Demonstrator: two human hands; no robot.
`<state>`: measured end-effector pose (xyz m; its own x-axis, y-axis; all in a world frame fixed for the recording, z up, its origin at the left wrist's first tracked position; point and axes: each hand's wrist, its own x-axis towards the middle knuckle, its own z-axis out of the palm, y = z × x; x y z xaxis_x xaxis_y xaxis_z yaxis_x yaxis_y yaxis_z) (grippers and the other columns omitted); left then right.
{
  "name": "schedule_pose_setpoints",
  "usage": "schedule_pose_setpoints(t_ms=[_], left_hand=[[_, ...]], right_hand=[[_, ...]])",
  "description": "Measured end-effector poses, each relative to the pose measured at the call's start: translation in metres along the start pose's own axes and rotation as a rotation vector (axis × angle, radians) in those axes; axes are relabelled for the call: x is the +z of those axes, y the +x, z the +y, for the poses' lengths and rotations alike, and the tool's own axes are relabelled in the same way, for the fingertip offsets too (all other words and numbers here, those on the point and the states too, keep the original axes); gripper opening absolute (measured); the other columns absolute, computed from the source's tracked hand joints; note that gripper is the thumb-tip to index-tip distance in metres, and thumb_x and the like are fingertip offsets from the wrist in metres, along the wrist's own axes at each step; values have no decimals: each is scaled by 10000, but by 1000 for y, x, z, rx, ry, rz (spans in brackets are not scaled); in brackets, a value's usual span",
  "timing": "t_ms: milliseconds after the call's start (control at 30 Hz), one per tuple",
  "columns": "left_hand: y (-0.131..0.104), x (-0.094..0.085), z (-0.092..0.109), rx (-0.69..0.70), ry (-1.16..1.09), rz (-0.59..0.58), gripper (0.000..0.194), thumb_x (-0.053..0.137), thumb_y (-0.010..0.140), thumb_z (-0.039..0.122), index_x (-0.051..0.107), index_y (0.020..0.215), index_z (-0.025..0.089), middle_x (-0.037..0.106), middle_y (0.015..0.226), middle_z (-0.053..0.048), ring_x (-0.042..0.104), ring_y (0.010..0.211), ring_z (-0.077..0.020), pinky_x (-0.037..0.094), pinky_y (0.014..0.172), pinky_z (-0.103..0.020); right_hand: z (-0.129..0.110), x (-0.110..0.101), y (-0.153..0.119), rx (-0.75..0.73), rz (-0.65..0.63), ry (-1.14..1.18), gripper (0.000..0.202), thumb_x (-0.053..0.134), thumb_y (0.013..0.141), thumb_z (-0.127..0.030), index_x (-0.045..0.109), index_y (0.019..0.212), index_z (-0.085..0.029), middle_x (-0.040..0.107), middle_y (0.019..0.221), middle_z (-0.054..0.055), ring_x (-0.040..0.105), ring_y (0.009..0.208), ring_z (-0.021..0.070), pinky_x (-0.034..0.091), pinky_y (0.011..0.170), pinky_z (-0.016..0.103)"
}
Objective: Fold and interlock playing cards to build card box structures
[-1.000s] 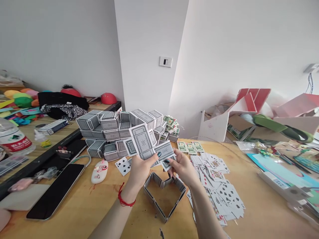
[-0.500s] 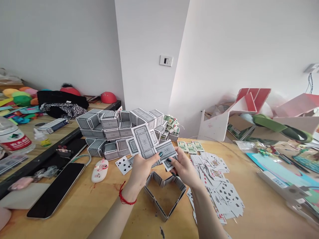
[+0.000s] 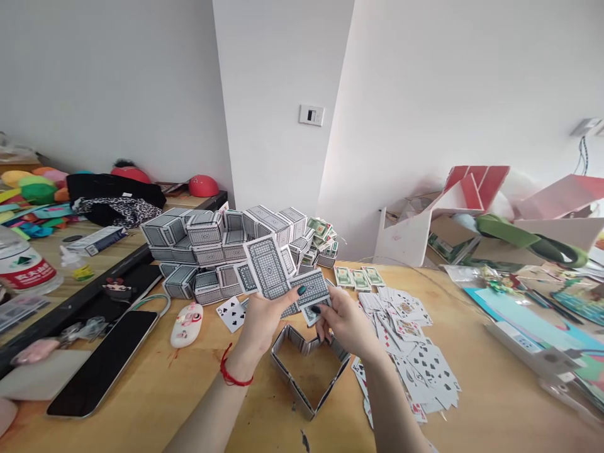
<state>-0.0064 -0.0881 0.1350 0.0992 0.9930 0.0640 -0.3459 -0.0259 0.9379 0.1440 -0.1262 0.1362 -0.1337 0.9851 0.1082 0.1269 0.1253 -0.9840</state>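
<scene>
Several playing cards point(image 3: 268, 267) with patterned grey backs are gripped in my left hand point(image 3: 265, 319), its thumb pressed on them; a red string bracelet circles that wrist. My right hand point(image 3: 346, 319) pinches the right end of a crosswise card point(image 3: 311, 285) that overlaps the others. How the cards join behind my fingers is hidden. Below both hands a heart-shaped frame of folded cards point(image 3: 291, 382) stands on the wooden table point(image 3: 226, 415). Beyond the hands, blocks folded from cards point(image 3: 207, 253) are stacked against the wall. A five of spades point(image 3: 231, 313) lies face up left of my left hand.
Loose cards point(image 3: 429, 371) spread to the right, with green-backed stacks point(image 3: 355, 277) behind them. At left are a white mouse point(image 3: 187, 325), a black phone point(image 3: 106, 362) and a bottle point(image 3: 23, 264). An open white box point(image 3: 406, 236) stands back right.
My right hand's fingers have shifted slightly at the crosswise card, with more fingers showing below it. The whole view has moved a little; the cards stay in both hands.
</scene>
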Motion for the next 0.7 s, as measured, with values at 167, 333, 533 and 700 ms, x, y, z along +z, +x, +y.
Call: schedule_pose_setpoints(t_ms=[167,333,533,700], left_hand=[[-2,2,1,16,0,-38,267,728,644,249,703,889,147,715,939,-70,636,934,-233,485,875,-361],[-4,1,1,46,-30,21,370,740,624,223,683,983,152,715,949,-66,629,951,-236,483,876,-353],[-3,-2,6,-32,-56,-25,392,749,596,212,686,977,150,720,923,-67,636,939,-257,490,863,-384],[0,-3,9,28,5,-5,378,744,598,217,687,968,164,714,960,-61,624,967,-244,470,892,-374]], right_hand=[[-5,0,0,17,-16,80,146,541,780,-314,481,857,-205,533,544,-63,537,379,108,387,357,200],[-8,2,3,-32,-3,30,133,639,709,-264,539,746,-185,540,524,-56,501,399,88,383,383,191],[3,2,4,-158,121,-215,76,631,733,-259,632,730,-183,601,613,-18,513,508,110,446,470,227],[5,4,6,-476,451,-735,359,712,692,-280,627,1031,-202,665,967,86,599,821,238,525,690,379]])
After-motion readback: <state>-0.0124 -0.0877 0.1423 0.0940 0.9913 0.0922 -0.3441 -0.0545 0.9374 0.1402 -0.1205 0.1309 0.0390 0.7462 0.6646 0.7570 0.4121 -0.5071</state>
